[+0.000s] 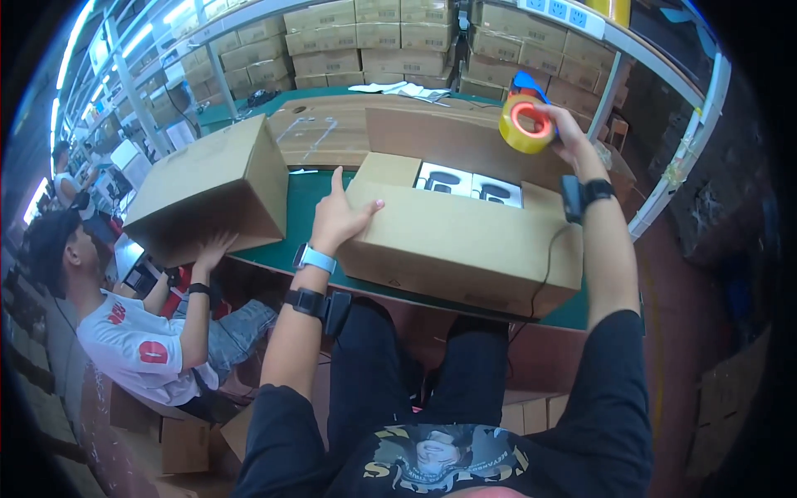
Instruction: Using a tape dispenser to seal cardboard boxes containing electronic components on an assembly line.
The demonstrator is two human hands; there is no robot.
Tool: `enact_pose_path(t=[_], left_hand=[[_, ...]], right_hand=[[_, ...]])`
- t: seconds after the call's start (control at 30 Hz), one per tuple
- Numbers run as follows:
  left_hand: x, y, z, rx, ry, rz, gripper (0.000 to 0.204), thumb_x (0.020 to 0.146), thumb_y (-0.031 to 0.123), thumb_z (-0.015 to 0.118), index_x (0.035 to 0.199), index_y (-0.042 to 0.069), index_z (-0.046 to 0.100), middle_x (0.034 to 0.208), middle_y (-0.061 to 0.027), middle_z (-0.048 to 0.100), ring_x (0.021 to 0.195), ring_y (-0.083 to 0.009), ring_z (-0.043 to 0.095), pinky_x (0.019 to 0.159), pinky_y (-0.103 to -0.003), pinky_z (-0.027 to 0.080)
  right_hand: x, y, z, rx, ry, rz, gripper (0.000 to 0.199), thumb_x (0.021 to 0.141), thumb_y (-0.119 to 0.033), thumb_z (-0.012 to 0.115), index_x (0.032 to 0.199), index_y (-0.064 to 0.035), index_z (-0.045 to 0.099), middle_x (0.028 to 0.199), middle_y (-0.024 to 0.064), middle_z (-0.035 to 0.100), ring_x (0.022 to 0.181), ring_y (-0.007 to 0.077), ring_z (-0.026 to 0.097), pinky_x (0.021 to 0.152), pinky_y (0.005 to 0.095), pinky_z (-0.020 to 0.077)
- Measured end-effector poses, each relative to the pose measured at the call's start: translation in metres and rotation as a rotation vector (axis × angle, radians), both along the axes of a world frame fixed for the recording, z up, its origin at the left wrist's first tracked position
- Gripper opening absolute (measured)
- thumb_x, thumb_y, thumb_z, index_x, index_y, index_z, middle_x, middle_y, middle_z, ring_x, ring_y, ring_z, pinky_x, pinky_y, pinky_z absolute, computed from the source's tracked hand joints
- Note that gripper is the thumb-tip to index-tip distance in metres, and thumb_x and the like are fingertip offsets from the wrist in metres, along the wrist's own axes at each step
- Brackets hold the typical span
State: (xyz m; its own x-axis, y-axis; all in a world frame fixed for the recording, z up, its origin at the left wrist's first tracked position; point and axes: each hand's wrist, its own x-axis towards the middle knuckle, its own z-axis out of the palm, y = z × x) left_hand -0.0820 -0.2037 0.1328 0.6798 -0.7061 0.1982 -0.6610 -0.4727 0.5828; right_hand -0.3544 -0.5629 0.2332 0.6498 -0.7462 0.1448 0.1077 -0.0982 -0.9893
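My right hand is closed on a tape dispenser with a blue part and a roll of yellow tape round a reddish core. It is raised over the far right of an open carton. Inside the carton, white boxes with dark printed pictures show between the folded-in end flaps. The far long flap stands up. Against the carton's left end rests my left hand, index finger and thumb stretched apart, the thumb at the top edge. Its other fingers are partly hidden.
A second carton sits tilted at the left, with a co-worker's hand under it. The bench has a green top and a wooden board. Stacked cartons line the back. A metal frame post rises at right.
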Motion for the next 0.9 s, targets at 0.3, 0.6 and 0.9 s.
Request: enact_pose_path(t=[0.3,0.6,0.9], left_hand=[[-0.042,-0.004,0.004,0.032,-0.463,-0.125,0.090,0.085,0.050,0.069,0.152,0.001,0.032,0.133,-0.0315,0.057,0.122,-0.0408,0.058,0.102,-0.045,0.048],[-0.019,-0.024,-0.019,-0.037,-0.616,-0.456,0.050,0.098,0.041,0.054,0.128,0.002,0.063,0.136,-0.0226,0.058,0.128,-0.0409,0.053,0.111,-0.045,0.039],[-0.065,-0.104,0.031,-0.115,1.195,-0.678,0.058,0.101,0.058,0.047,0.096,0.003,0.064,0.080,-0.0073,0.065,0.070,-0.0146,0.059,0.063,-0.026,0.048]], right_hand=[[-0.072,0.103,-0.051,0.266,0.077,-0.010,0.033,0.091,-0.027,0.065,0.113,-0.0031,0.063,0.102,0.0077,0.069,0.092,0.0165,0.069,0.080,0.0306,0.0562],[0.000,0.114,-0.047,-0.847,0.413,0.180,0.058,0.068,-0.002,0.065,0.125,-0.0072,0.053,0.108,0.0088,0.063,0.098,0.0233,0.064,0.094,0.0342,0.0491],[-0.002,0.121,-0.051,-0.812,0.487,0.148,0.063,0.066,-0.005,0.066,0.127,-0.0101,0.051,0.106,0.0162,0.065,0.101,0.0316,0.064,0.095,0.0388,0.0477]])
